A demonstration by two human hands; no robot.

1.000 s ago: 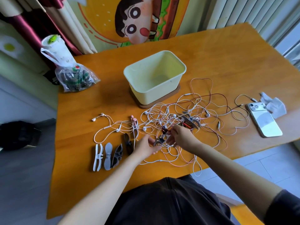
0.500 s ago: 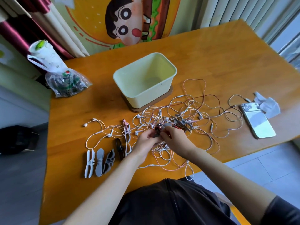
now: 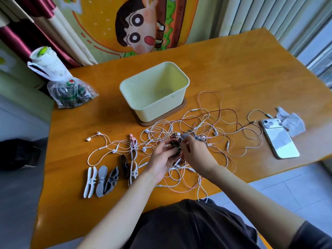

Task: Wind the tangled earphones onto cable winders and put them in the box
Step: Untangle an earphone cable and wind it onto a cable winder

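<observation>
So, left hand [image 3: 160, 157]: is curling its fingers round a dark clump [image 3: 173, 143] of winder and reddish cable, palm turned up, just above the worktop [image 3: 233, 69].
Right hand [image 3: 196, 152]: is pinching the top of that same clump between thumb and fingertips; which strand it is gripping is too blurred to tell.
Earphones [image 3: 206, 123]: are lying in 1 tangle of white, pink and dark red cable, spreading from under the 2 hands towards the phone, with loops reaching the near edge of the worktop.
White earbud [image 3: 88, 139]: is lying at the far left end of the tangle, apart from the hands.
Box [image 3: 186, 83]: is standing open just behind the tangle, cream-coloured, sitting on a brown base [image 3: 181, 107].
Spare winders [image 3: 101, 179]: 5 are lying side by side to the left of the left hand, in white, grey, dark grey, black and white; cable is crossing the rightmost 1.
Phone [image 3: 280, 141]: is lying face down at the right, with a cable plug near its top edge.
Tissue [image 3: 292, 122]: is lying crumpled just beside the phone's far corner.
Plastic bag [image 3: 70, 94]: is sitting at the far left of the worktop.
</observation>
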